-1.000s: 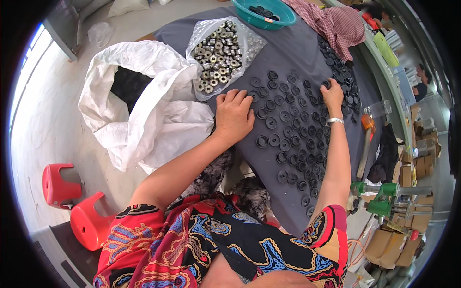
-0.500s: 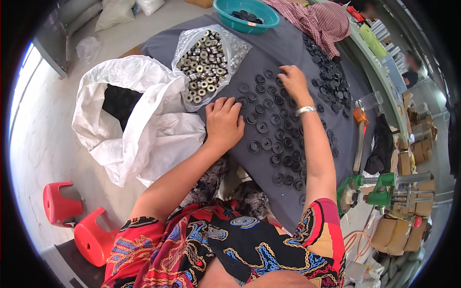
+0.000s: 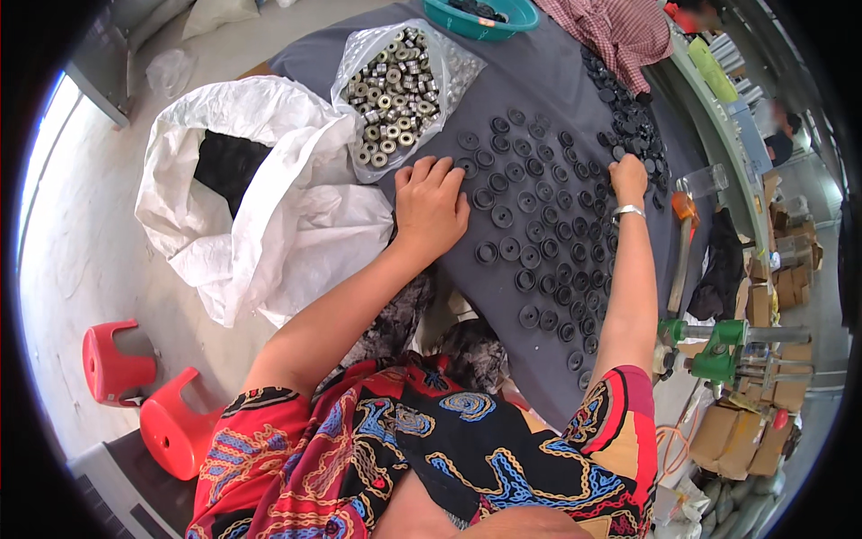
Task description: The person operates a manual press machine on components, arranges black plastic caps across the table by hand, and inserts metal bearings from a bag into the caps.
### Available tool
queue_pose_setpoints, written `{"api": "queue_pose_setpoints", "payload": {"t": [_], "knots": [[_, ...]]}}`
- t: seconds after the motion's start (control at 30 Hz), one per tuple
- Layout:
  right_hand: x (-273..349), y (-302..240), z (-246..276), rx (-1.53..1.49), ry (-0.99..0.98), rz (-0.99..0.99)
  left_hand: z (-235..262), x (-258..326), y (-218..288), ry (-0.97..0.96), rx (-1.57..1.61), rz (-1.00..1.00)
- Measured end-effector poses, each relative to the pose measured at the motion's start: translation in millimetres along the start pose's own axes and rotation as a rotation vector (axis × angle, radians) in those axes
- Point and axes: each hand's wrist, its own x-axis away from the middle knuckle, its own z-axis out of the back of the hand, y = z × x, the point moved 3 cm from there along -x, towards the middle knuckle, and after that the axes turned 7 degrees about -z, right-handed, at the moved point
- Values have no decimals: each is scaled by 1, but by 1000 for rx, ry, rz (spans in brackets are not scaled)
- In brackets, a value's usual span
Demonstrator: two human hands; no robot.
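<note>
My left hand (image 3: pixel 431 208) lies palm down on the cloth's near left edge, its fingers stretched out and holding nothing. Beside its fingertips are a clear plastic bag of metal bearings (image 3: pixel 389 135) and the first of many black plastic wheels (image 3: pixel 502 216), which are laid out in loose rows. At the far right of these rows, my right hand (image 3: pixel 629 182), with a silver bracelet on the wrist, reaches the edge of a heap of black round pieces (image 3: pixel 636 126). Its fingers are bent together over the pieces; what lies between them is hidden.
A white woven sack (image 3: pixel 296 198) with black contents stands left of the table. At the far side are a teal basin (image 3: pixel 485 25) and a checked cloth (image 3: pixel 611 36). An orange-headed hammer (image 3: pixel 682 234) and a green press (image 3: pixel 718 350) are at right; red stools (image 3: pixel 175 431) stand lower left.
My right hand has moved right, from the far end of the wheel rows to the heap. My left hand stays by the bag. The whole view has shifted slightly.
</note>
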Motion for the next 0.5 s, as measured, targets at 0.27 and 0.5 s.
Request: {"api": "queue_pose_setpoints", "payload": {"t": [0.27,0.5], "knots": [[17,38,21,-279,138,117,-5,-3,-2,29,2,-25],[145,-53,84,-1111,-374,158,-7,2,-7,128,7,-46]]}}
